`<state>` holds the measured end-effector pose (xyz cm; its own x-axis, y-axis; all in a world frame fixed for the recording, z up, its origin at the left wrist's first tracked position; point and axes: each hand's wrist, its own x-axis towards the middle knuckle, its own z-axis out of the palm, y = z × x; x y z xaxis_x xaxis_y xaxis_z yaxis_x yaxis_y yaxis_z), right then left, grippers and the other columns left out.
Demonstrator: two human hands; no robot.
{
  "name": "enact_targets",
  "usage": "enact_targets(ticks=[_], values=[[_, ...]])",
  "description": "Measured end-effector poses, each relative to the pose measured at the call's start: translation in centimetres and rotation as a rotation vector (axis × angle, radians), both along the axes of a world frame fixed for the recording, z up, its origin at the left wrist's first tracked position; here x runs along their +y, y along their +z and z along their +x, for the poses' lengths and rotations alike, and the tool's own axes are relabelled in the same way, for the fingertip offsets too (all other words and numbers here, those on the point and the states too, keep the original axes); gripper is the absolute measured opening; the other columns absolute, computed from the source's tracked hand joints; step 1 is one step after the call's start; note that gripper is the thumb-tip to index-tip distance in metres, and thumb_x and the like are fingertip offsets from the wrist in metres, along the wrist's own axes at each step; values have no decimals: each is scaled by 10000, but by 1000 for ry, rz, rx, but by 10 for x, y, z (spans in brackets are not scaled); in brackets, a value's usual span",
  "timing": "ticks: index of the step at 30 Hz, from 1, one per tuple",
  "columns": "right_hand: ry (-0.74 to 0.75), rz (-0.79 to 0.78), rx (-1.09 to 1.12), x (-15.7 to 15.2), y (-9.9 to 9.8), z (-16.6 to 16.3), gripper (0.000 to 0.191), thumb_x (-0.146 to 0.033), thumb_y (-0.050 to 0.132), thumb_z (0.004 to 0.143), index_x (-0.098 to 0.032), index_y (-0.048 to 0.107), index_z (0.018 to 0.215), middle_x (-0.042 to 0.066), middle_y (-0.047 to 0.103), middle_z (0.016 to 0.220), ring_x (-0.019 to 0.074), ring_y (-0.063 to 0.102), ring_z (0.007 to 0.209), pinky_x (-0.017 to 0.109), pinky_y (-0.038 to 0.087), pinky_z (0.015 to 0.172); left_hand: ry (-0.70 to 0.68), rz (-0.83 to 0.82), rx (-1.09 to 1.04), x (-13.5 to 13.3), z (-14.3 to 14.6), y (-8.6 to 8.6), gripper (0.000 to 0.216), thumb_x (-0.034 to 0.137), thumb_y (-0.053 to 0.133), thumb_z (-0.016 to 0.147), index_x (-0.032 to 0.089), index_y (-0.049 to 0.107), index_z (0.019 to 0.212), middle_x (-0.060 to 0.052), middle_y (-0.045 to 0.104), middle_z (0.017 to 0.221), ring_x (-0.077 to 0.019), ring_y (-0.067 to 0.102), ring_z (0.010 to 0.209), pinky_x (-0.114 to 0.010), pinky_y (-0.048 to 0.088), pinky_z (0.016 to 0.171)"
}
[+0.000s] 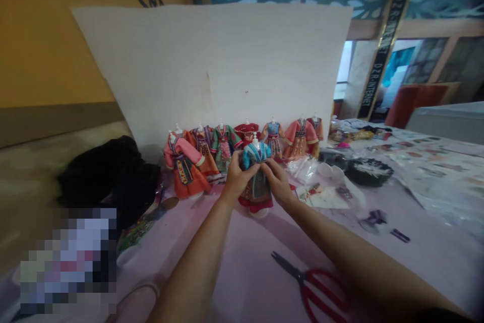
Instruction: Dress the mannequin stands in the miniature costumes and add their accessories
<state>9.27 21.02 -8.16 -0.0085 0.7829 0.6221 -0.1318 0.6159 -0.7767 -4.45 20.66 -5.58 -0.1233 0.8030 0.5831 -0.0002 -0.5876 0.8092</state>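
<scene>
A small doll dress [257, 187] with a blue top, grey front panel and dark red hem stands upright on a white stand at the middle of the table. My left hand [238, 174] grips its left side at the waist, the thumb pressed to the front. From the other side my right hand [277, 177] pinches the waist, fingertips close to the left thumb. What lies right under the fingertips is hidden. Behind it stands a row of other doll dresses, among them a pink and orange one [187, 167] and a red one [246, 131].
Red-handled scissors [301, 277] lie open near my right forearm. To the right are clear plastic wrap [302, 168], a dark green round item [368, 172] and a purple ribbon roll [374, 218]. Black cloth [109, 174] is heaped at left. A white board [215, 61] stands behind.
</scene>
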Motion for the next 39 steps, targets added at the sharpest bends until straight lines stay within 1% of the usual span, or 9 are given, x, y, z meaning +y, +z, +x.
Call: enact_targets(ticks=[8,10,13,18,23,26,29,35,39], values=[[3,-21,-16,3,-2,5,305,-504,575,902,-233,694,973,33,719,1031,246,631,1023,372,483,962,-31,-22,25,-2,-1,4,467,322,870,664,226,570,1009,13,684,921,-175,685,886,-292,542,816],[26,-14,-18,4,-2,5,304,-501,593,896,-232,694,993,33,717,1038,240,632,1018,362,486,954,-28,-25,21,-2,-1,5,460,319,872,654,225,571,989,13,681,907,-172,683,863,-290,545,796],[14,-7,-15,5,-3,4,299,-502,618,884,-230,682,990,31,702,1001,230,625,977,354,494,921,-16,-31,5,-1,0,6,458,313,868,642,223,570,977,14,676,896,-161,673,819,-285,546,764],[2,1,-27,3,-4,4,264,-489,623,897,-242,670,978,23,685,983,230,617,963,365,494,902,-2,9,15,0,1,3,448,308,862,648,223,572,979,11,674,901,-160,666,823,-290,540,771],[45,36,-33,3,-4,6,246,-467,621,908,-226,652,947,3,656,906,191,591,881,315,476,838,-24,47,5,2,3,-4,483,308,849,680,224,559,1056,-9,674,981,-165,670,888,-313,524,829],[44,57,-48,4,-6,9,219,-436,613,925,-222,659,942,-4,649,905,178,581,870,306,457,842,-43,37,5,3,4,-7,500,311,847,698,229,538,1083,-20,675,1017,-181,678,940,-345,527,884],[45,60,-47,6,-10,11,209,-419,607,930,-217,661,932,-5,634,895,176,570,862,307,447,838,-64,27,13,3,5,-8,510,297,848,708,227,523,1095,-29,678,1026,-189,675,963,-361,527,902],[52,30,-34,6,-14,12,245,-462,618,926,-218,646,919,-6,587,866,176,539,819,308,441,785,-56,41,6,0,5,-8,460,258,825,724,217,533,1077,-44,674,1045,-206,668,1004,-382,514,942],[1,18,-58,2,-8,10,281,-509,619,903,-231,620,858,7,584,849,198,543,829,341,460,820,-78,27,-30,-1,6,-4,489,282,873,676,223,571,1057,-32,678,988,-216,675,955,-367,528,887]])
